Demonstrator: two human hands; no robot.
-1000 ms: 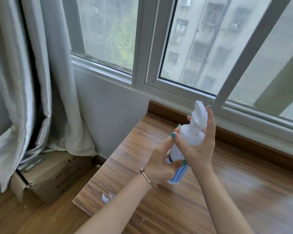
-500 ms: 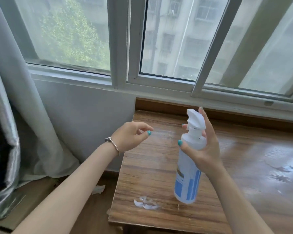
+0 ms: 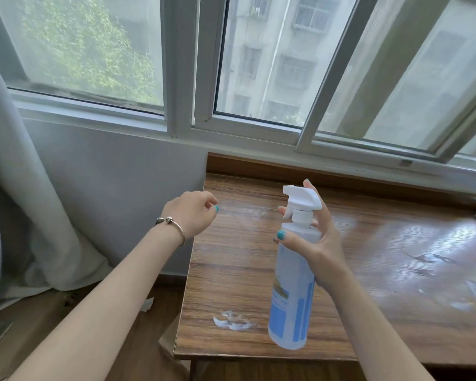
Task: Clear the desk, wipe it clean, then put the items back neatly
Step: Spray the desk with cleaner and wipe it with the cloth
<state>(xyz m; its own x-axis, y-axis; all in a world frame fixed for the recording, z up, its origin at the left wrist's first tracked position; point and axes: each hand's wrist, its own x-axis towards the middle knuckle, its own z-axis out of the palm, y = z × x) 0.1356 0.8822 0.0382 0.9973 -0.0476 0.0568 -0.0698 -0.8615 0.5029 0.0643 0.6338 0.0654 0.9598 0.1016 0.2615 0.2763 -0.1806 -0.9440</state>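
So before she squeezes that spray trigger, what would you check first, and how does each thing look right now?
1. Grip: right hand holds the spray bottle by its neck. Ok.
2. Finger on the trigger: a fingertip rests against it. Ok.
3. Nozzle aims left, across the desk. Ok.
4. Left hand clear of the spray: it hovers near the nozzle's line. Not ok.
5. Wiping cloth ready: none in view. Cannot tell.
6. Desk cleared: a puddle and wet streaks lie on it, and something shows at the right edge. Cannot tell.

Bottle [image 3: 291, 298] held above desk [image 3: 368, 270] near its left edge; foam [image 3: 232, 323] lies at front-left corner, left of bottle.
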